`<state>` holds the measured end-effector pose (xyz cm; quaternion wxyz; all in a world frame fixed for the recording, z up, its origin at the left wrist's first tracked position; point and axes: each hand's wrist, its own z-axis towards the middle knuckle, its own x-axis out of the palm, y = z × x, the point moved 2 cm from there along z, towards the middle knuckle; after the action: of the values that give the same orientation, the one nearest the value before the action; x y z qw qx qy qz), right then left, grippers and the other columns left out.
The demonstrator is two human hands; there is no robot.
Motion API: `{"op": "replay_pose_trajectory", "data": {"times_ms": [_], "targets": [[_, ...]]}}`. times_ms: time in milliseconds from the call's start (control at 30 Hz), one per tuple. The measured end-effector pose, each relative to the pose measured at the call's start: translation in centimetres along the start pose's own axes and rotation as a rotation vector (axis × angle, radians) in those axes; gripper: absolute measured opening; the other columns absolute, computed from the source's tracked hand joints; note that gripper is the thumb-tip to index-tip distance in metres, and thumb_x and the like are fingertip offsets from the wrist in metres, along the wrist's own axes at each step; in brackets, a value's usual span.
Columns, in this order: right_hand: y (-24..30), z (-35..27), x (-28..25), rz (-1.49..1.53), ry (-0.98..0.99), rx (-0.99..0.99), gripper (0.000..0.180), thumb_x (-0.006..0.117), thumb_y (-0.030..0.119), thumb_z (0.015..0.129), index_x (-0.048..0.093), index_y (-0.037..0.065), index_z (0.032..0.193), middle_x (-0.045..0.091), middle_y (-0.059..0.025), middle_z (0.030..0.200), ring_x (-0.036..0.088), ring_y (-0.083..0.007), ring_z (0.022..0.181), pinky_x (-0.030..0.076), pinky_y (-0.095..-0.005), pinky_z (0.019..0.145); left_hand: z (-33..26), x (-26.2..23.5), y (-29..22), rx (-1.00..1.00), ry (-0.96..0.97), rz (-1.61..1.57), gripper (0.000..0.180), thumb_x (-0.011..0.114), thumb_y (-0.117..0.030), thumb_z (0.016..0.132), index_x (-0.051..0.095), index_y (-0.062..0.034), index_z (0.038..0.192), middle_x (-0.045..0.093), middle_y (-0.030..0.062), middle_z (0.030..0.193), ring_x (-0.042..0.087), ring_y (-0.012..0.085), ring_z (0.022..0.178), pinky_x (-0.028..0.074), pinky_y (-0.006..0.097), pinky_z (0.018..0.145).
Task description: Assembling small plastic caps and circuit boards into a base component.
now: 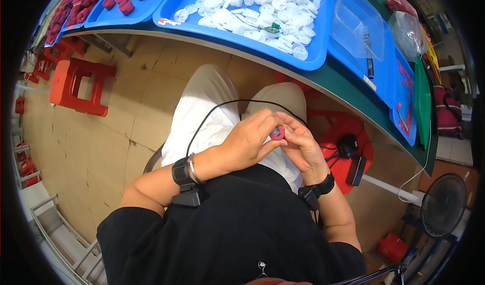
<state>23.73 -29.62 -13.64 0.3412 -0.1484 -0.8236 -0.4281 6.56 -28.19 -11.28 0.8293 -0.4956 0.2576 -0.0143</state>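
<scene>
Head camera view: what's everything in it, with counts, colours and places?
round part: one, dark pink, held near picture centre
table: one, green, ahead
trays: several, blue, on the table
plastic pieces: many, whitish, in the largest tray
circuit piece: one, green, on that heap
small parts: many, maroon, upper left
container: one, clear, on a right-hand tray
pen: one, black, at the container's edge
bag: one, clear, upper right
stools: several, red, left and right
fan: one, black, far right
cable: one, black, over the legs
blurred edges: too unclear to list
left hand: one, bare, gripping the round part
right hand: one, bare, likewise
</scene>
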Motion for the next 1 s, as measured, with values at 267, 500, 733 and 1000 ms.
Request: {"op": "replay_pose_trajectory", "data": {"times_ms": [267, 500, 733, 1000], "targets": [[0.6, 0.8, 0.7, 0.022, -0.039, 0.002, 0.048, 0.062, 0.015, 0.092, 0.046, -0.001, 0.134, 0.060, -0.0094, 0.116, 0.058, -0.0190, 0.108, 0.044, -0.0326, 0.097, -0.1, 0.4, 1.2, -0.196, -0.060, -0.149, 0.027, 0.071, -0.009, 0.082, 0.057, 0.0004, 0.103, 0.056, 0.0098, 0.094, 0.059, 0.0233, 0.084, 0.047, 0.031, 0.074], [9.9, -5.7, 4.3, -1.128, -0.371, -0.458, 0.020, 0.062, 0.008, 0.091, 0.067, 0.003, 0.110, 0.069, -0.0066, 0.090, 0.062, -0.0089, 0.079, 0.051, -0.0235, 0.070, -0.5, -0.1, 3.4, -0.844, -0.063, -1.168, 0.035, 0.055, -0.024, 0.096, 0.056, 0.0023, 0.119, 0.063, 0.0087, 0.098, 0.061, 0.0155, 0.083, 0.052, 0.029, 0.077], [26.4, -10.7, -8.5, -1.415, -1.104, -0.774, 0.025, 0.064, 0.019, 0.090, 0.068, -0.001, 0.104, 0.067, -0.0051, 0.082, 0.060, -0.0101, 0.073, 0.047, -0.0246, 0.067, -1.0, 0.3, 4.2, -1.012, 0.019, -1.665, 0.039, 0.052, -0.024, 0.096, 0.053, 0.0031, 0.124, 0.062, 0.0136, 0.104, 0.059, 0.0180, 0.081, 0.050, 0.028, 0.072], [27.2, -8.9, -11.7, -1.712, -1.261, -0.381, 0.023, 0.071, 0.016, 0.080, 0.068, -0.001, 0.095, 0.066, -0.0067, 0.073, 0.061, -0.0133, 0.070, 0.048, -0.0280, 0.066, -1.9, -0.1, 4.5, -1.083, -0.011, -1.673, 0.039, 0.048, -0.027, 0.100, 0.052, 0.0019, 0.126, 0.060, 0.0120, 0.100, 0.055, 0.0157, 0.078, 0.047, 0.027, 0.068]]}}
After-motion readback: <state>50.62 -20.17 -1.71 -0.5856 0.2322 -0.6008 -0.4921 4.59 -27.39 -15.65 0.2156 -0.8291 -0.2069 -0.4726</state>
